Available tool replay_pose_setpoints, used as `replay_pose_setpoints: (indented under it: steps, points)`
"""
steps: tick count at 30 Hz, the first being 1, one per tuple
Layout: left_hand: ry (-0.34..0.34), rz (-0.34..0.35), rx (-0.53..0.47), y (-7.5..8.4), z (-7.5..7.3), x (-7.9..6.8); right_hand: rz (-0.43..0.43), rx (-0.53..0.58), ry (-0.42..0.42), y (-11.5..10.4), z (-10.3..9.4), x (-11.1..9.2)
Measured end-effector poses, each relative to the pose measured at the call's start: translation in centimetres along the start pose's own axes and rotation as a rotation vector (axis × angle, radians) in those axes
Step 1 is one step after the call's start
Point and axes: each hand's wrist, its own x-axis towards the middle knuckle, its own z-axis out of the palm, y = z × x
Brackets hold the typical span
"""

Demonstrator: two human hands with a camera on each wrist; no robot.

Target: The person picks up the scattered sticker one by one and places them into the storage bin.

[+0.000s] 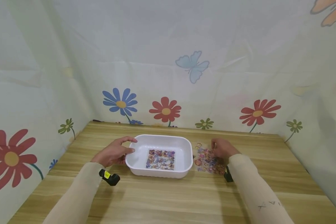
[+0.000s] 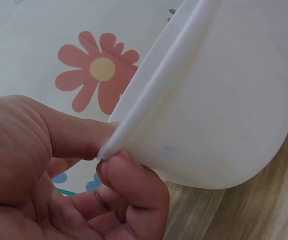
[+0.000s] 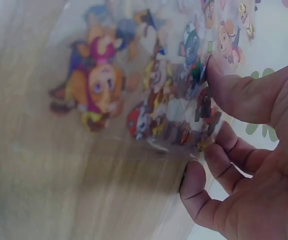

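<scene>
A white plastic basin (image 1: 159,173) stands on the wooden table, a rectangular sticker sheet (image 1: 160,160) with cartoon figures lying on its bottom. My left hand (image 1: 114,152) pinches the basin's left rim; in the left wrist view, thumb and index finger grip the rim (image 2: 149,100) from both sides. Right of the basin, my right hand (image 1: 224,148) is at a clear sticker sheet (image 1: 208,161) printed with cartoon characters. Up close in the right wrist view, thumb and fingers pinch the edge of the clear sheet (image 3: 101,85). Whether it is one sheet or several stacked, I cannot tell.
The wood-grain table (image 1: 162,202) ends at a pale curtain (image 1: 156,81) printed with flowers and a butterfly, which rises behind and on both sides. A black wrist device (image 1: 109,177) with a yellow label sits on the left forearm.
</scene>
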Motion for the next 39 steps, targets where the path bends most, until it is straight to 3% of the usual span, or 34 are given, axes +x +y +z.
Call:
replay_pose_setpoints:
  steps: [16,23,31,35,39]
  points:
    - [0.006,0.007,0.007,0.1,-0.3,-0.4,-0.058,0.074,0.067,0.6,0.9,0.1]
    - [0.001,0.003,0.006,0.0,-0.5,-0.3,-0.097,0.157,0.085,0.8,1.2,-0.3]
    - [-0.013,0.004,-0.004,0.0,-0.4,-0.2,-0.074,0.197,0.06,1.4,1.7,-0.2]
    - [-0.019,0.009,-0.007,0.0,-0.2,-0.2,-0.073,0.197,0.104,1.9,1.6,-0.2]
    - [-0.013,0.001,-0.011,0.1,-0.1,-0.1,-0.049,0.278,0.14,2.2,1.3,-0.4]
